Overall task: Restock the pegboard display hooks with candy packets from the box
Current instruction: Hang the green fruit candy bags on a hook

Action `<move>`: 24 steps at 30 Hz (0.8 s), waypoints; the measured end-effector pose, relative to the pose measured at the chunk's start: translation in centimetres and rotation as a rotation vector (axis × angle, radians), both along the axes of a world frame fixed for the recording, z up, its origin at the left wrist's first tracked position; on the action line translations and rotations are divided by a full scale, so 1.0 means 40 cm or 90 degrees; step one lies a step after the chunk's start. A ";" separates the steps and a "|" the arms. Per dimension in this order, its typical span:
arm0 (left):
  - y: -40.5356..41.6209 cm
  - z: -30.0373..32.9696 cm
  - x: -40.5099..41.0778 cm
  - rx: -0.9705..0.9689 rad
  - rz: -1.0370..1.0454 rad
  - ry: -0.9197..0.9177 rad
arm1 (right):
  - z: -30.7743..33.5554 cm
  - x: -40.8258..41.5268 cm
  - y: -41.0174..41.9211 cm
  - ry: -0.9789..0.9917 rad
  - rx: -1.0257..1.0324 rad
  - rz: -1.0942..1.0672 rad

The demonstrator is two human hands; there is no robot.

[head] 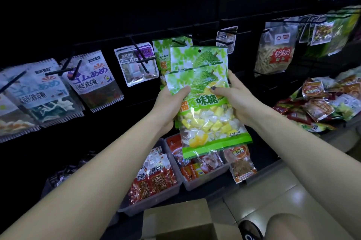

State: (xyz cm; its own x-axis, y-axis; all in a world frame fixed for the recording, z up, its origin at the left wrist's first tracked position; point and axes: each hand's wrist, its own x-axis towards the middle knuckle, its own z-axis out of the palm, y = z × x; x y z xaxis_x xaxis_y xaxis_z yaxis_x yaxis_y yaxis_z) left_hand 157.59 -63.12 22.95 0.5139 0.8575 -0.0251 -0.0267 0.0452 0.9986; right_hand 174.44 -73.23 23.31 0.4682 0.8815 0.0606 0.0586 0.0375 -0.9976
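Note:
I hold two green durian candy packets in front of the black pegboard. The front packet [209, 114] overlaps the rear packet [197, 57], whose punched hole shows at its top. My left hand [168, 103] grips their left edge, thumb on the front. My right hand [236, 95] grips the right edge, thumb across the front packet. Behind them another durian packet [161, 52] hangs on a black hook [178, 42]. The brown cardboard box [175, 220] stands open on the floor below my arms.
Gummy packets [91, 81] hang on hooks to the left, a clear marshmallow packet [136, 64] beside the durian ones, a bag of snack sticks [273, 52] to the right. Clear bins of red snack packs [154, 179] sit below. Loose packets [320, 103] pile on a right shelf.

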 end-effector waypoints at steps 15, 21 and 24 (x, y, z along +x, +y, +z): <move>0.010 0.016 0.009 -0.017 -0.001 0.002 | -0.001 0.047 0.049 0.017 -0.032 0.020; 0.009 0.015 0.008 -0.020 0.004 0.014 | -0.007 0.060 0.060 0.022 -0.054 0.020; 0.013 0.018 0.013 -0.028 0.011 0.029 | -0.003 0.070 0.072 0.016 -0.079 0.027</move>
State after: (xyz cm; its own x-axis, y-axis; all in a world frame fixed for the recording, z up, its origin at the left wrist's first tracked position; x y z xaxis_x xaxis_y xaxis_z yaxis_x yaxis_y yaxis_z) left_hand 158.10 -62.58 23.66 0.4971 0.8634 -0.0859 0.0175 0.0890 0.9959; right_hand 177.25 -70.35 23.20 0.4301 0.9006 -0.0622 0.0337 -0.0849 -0.9958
